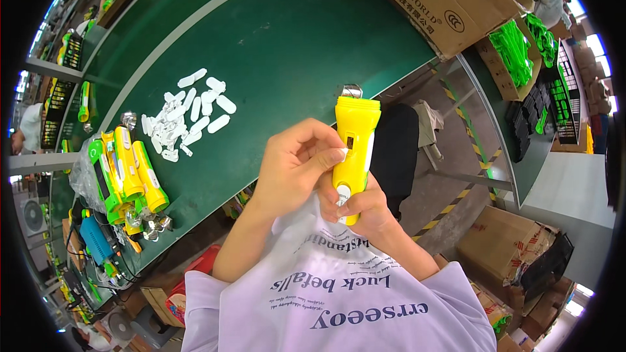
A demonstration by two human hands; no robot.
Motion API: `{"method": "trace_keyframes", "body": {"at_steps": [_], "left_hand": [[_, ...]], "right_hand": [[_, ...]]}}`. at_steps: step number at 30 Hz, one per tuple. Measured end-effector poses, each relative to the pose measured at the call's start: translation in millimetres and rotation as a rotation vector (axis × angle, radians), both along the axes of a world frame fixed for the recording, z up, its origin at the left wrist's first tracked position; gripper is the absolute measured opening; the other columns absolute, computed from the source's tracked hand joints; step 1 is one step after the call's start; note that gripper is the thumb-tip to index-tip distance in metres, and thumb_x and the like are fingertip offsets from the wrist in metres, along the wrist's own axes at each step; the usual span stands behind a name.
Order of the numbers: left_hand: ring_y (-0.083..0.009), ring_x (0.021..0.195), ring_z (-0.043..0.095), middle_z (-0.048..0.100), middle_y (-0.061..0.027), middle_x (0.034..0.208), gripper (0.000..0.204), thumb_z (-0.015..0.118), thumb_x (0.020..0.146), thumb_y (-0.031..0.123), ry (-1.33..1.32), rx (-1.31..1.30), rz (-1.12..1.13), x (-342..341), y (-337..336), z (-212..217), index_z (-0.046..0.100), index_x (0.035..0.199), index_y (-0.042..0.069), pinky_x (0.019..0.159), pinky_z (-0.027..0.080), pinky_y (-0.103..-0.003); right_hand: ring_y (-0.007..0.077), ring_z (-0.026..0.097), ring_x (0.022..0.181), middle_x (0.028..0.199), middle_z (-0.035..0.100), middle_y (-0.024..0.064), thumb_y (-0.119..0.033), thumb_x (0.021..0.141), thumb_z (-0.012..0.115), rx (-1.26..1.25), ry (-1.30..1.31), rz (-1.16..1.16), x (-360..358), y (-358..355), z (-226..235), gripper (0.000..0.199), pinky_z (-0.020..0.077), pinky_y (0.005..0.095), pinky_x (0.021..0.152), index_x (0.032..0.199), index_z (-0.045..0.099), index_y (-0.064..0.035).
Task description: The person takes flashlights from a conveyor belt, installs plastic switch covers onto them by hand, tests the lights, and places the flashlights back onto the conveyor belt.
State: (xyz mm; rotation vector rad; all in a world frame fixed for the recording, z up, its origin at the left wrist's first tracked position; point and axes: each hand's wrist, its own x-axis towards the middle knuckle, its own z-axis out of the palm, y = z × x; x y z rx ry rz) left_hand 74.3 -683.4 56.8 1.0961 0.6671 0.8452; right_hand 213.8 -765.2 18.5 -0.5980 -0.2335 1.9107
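Observation:
A yellow flashlight body (355,124) stands upright in front of my chest, threaded rim at the top and a shiny reflector piece (351,90) beyond it. My right hand (370,207) is wrapped round its lower part. Under my right thumb a white strip-like part (343,194) lies against the yellow housing. My left hand (293,160) is closed in a pinch at the side of the flashlight, just below a small dark slot. Whether a small white piece sits between those fingertips, I cannot tell.
Loose white plastic strips (190,115) are heaped on the green table (280,45). To the left lie several yellow and green flashlights (130,169) with wires and a blue tool (96,240). A cardboard box (450,0) stands at the far right, near a box of green parts (512,55).

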Motion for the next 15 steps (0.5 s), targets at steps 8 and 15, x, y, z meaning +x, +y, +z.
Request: {"method": "trace_keyframes", "body": {"at_steps": [8,15], "left_hand": [[-0.0102,0.079,0.061,0.061,-0.0057,0.092,0.007,0.068,0.085,-0.005,-0.062,0.093,0.11,8,-12,-12,0.065,0.091,-0.003,0.072,0.05,-0.023],[-0.0111,0.079,0.062,0.061,-0.0066,0.092,0.008,0.069,0.085,-0.004,-0.003,0.175,0.13,8,-13,-11,0.066,0.092,-0.003,0.071,0.05,-0.024]], "right_hand": [[0.0191,0.052,0.055,0.072,0.052,0.0073,0.005,0.055,0.062,0.053,0.06,0.023,2,-3,-2,0.058,0.0451,0.0332,0.051,0.109,0.045,-0.0018],[0.0188,0.052,0.054,0.07,0.053,0.0077,0.004,0.055,0.064,0.074,0.021,0.028,-1,-5,2,0.055,0.0457,0.0323,0.051,0.106,0.046,-0.0013]]}}
